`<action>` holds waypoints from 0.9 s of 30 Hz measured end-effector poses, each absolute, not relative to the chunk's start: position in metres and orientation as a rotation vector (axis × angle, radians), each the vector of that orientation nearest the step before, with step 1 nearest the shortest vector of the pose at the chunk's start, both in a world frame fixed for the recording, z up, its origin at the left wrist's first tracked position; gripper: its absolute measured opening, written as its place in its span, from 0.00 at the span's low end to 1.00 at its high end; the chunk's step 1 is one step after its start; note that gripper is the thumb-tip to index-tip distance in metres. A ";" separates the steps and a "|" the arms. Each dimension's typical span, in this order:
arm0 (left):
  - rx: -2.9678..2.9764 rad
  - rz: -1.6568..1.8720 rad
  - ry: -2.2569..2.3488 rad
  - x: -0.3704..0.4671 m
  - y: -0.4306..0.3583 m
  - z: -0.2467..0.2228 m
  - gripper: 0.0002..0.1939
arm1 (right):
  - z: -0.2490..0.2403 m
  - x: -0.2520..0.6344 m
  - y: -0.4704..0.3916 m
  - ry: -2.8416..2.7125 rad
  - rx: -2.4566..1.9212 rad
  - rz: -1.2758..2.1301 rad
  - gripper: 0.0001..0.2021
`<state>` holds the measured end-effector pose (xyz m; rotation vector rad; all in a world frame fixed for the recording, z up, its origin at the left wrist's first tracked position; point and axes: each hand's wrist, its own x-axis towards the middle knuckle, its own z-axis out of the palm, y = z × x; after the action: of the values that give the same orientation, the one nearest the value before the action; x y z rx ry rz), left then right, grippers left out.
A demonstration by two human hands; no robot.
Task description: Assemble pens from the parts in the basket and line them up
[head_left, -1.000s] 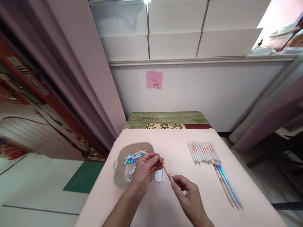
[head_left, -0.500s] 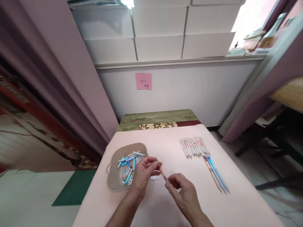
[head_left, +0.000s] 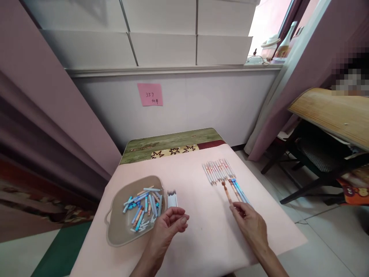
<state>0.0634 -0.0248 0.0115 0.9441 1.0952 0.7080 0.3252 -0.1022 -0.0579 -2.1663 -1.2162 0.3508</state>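
Note:
My right hand (head_left: 250, 223) is closed on the lower end of a brown pen (head_left: 226, 192), beside several blue and brown pens (head_left: 239, 190) on the pink cloth. Behind these lies a row of pale pens (head_left: 218, 171). My left hand (head_left: 170, 227) is held over the cloth with fingers curled and thumb near the fingertips; nothing shows in it. Just beyond it several white refills with dark tips (head_left: 172, 198) lie side by side. To its left a grey-beige basket (head_left: 115, 227) holds blue and brown pen parts and small white pieces.
The pink-covered table (head_left: 184, 250) has a green, patterned far end (head_left: 173, 144). A pink note (head_left: 150, 94) is stuck on the wall behind. At the right stand a wooden table (head_left: 331, 111) and a dark chair (head_left: 311, 150). Curtains hang on both sides.
My hands have parted. My right hand has carried the brown pen right, next to the blue and brown pens; my left hand has let go of it. The camera view has shifted right.

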 end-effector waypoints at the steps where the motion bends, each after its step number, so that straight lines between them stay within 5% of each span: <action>1: 0.931 0.708 1.115 0.061 -0.025 0.010 0.20 | -0.060 0.334 -0.102 -1.196 -2.277 0.309 0.14; 11: 0.889 0.706 1.152 0.051 -0.018 -0.001 0.20 | -0.066 0.347 -0.076 -1.235 -2.783 0.309 0.15; 27: 0.870 0.909 1.319 -0.035 -0.012 0.016 0.16 | -0.079 0.364 -0.073 -1.326 -2.754 0.317 0.21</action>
<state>-0.0349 -0.0120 0.0161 0.8700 1.3186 0.9089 0.3639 -0.0728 -0.0789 -2.7545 -1.3263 0.3171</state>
